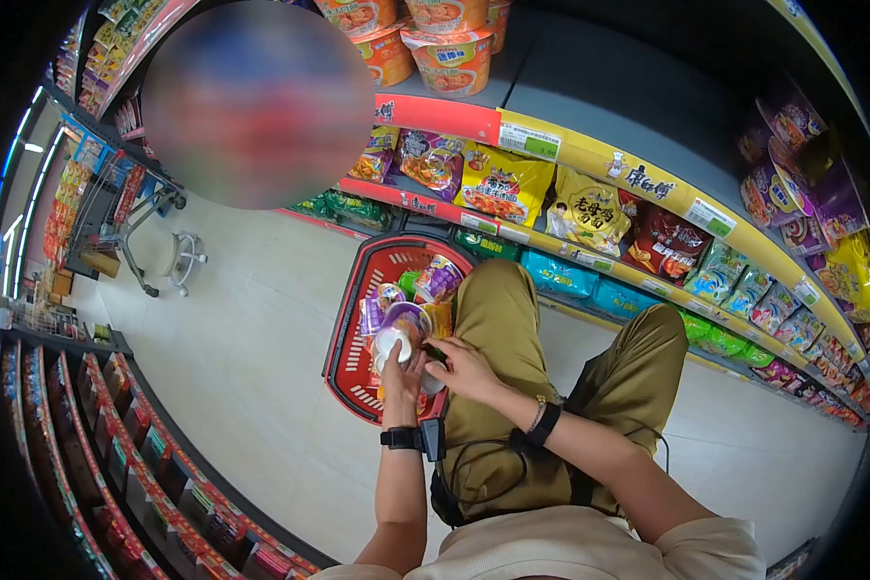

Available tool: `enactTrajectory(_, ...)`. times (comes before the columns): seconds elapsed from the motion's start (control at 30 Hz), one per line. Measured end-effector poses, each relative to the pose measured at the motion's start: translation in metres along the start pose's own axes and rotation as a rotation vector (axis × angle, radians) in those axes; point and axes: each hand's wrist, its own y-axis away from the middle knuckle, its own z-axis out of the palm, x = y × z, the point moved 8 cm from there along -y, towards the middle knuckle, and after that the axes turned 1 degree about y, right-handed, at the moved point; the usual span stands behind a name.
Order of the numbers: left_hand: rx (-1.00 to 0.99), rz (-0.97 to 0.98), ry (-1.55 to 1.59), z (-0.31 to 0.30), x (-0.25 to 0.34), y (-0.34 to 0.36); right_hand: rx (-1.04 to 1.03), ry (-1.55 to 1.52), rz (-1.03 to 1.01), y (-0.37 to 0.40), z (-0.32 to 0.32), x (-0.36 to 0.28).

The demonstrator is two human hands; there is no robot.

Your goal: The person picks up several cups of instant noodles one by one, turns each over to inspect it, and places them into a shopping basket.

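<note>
A red shopping basket (339, 333) stands on the floor against my knee, filled with colourful packaged goods. Over it, my left hand (402, 375) is closed around a purple-and-white instant noodle cup (406, 324), tilted with a pale round end toward me. Close beside that cup is my right hand (462, 371), its fingers bent together at the basket's right side. Something small and dark shows at these fingertips, too small to name. A purple packet (440, 277) and other purple-and-white cups lie in the basket around the held one.
Ahead is a shelf (590, 145) with bagged noodles, including a yellow bag (505, 188), and orange noodle cups (447, 60) above. Purple cups (778, 188) stand at right. A shopping cart (130, 213) is at left, with low racks (116, 454) below it.
</note>
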Motion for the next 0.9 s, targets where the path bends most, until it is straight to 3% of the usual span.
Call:
enactTrajectory(0.07,-0.019,0.048,-0.025,0.000,-0.003,-0.006,-0.013,-0.026,0.015,0.003,-0.002,0.003)
enactTrajectory(0.17,-0.078,0.127,-0.076,0.025,-0.009,0.011,-0.030,-0.251,0.043,0.007,-0.012,0.003)
enactTrajectory(0.23,-0.106,0.155,-0.181,0.047,-0.015,0.024,-0.068,-0.572,-0.043,0.004,-0.013,0.006)
enactTrajectory(0.27,-0.180,0.150,-0.227,0.066,-0.020,0.033,-0.039,-0.562,-0.050,0.007,-0.021,0.008)
enactTrajectory(0.33,-0.273,0.170,-0.240,0.110,-0.025,0.065,0.009,-1.038,0.165,0.016,-0.048,0.019)
enactTrajectory(0.37,-0.329,0.196,-0.239,0.133,-0.029,0.082,0.075,-1.021,0.150,0.019,-0.073,0.022)
enactTrajectory(0.47,-0.530,0.213,-0.362,0.194,-0.048,0.119,0.610,-0.827,0.004,0.050,-0.176,0.042)
enactTrajectory(0.53,-0.647,0.200,-0.424,0.227,-0.069,0.146,1.068,-0.356,-0.092,0.098,-0.269,0.011)
enactTrajectory(0.6,-0.810,0.200,-0.497,0.255,-0.093,0.171,1.392,-0.219,-0.257,0.143,-0.338,-0.024)
enactTrajectory(0.63,-0.829,0.197,-0.497,0.265,-0.103,0.186,1.460,-0.225,-0.279,0.156,-0.366,-0.017)
enactTrajectory(0.73,-1.024,0.070,-0.652,0.289,-0.151,0.231,1.666,0.376,-0.259,0.186,-0.426,-0.076)
enactTrajectory(0.83,-1.152,0.060,-0.744,0.298,-0.179,0.265,1.671,0.535,-0.267,0.180,-0.467,-0.084)
enactTrajectory(0.9,-1.178,0.049,-0.745,0.300,-0.187,0.280,1.641,0.475,-0.245,0.170,-0.482,-0.075)
